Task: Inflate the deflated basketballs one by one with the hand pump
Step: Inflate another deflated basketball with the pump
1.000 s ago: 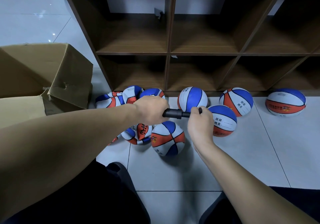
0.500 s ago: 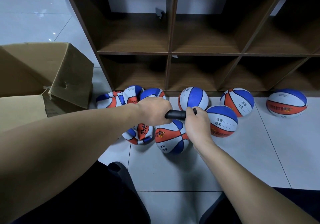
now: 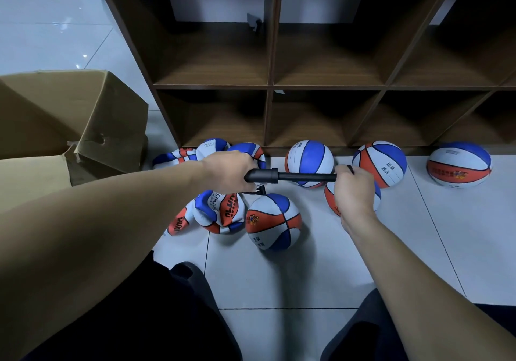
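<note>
At the left of the frame stood an open cardboard box (image 3: 83,126), and just right of it, against the foot of the shelf unit (image 3: 269,86), lay a crumpled heap of flat balls (image 3: 178,157). Two more deflated basketballs (image 3: 219,211) sagged on the floor tiles at centre left. The left hand (image 3: 227,172) had its fingers wrapped round the barrel of the hand pump (image 3: 290,176), held level above the floor, its short hose (image 3: 258,190) dropping toward the ball being filled (image 3: 272,221), which looked nearly round. The right hand (image 3: 353,190) gripped the handle, fingers curled tight, rod drawn out. Further right sat four round balls (image 3: 459,163). I judged the job about half done, with the flat ones left.
</note>
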Available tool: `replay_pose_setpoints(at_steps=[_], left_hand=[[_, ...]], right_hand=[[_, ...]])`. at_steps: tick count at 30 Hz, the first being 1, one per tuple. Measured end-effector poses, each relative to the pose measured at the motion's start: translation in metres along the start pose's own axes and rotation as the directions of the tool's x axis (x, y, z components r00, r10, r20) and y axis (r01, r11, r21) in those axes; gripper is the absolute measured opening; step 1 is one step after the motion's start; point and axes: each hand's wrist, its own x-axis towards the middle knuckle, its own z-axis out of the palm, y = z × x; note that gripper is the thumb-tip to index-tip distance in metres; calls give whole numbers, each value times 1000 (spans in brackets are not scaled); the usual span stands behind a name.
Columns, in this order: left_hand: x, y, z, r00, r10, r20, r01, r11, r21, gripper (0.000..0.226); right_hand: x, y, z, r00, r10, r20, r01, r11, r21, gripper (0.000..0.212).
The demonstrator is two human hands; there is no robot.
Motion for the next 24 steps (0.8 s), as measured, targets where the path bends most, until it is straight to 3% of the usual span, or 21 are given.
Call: replay_pose_setpoints(at_steps=[6,15,24], left_hand=[[1,12,0,1000,25,-8,-25,999,22,20],[1,36,-1,997,63,-50,-62,998,22,29],[3,40,1,994,102,-33,-101,994,26,31]], right_hand=[[-16,-1,15,993,-95,-63,94,995,-18,32],[-43,-2,34,973,-210,96,220,969,-112,33],[-49,1,43,967,-192,167,219,963,-160,35]])
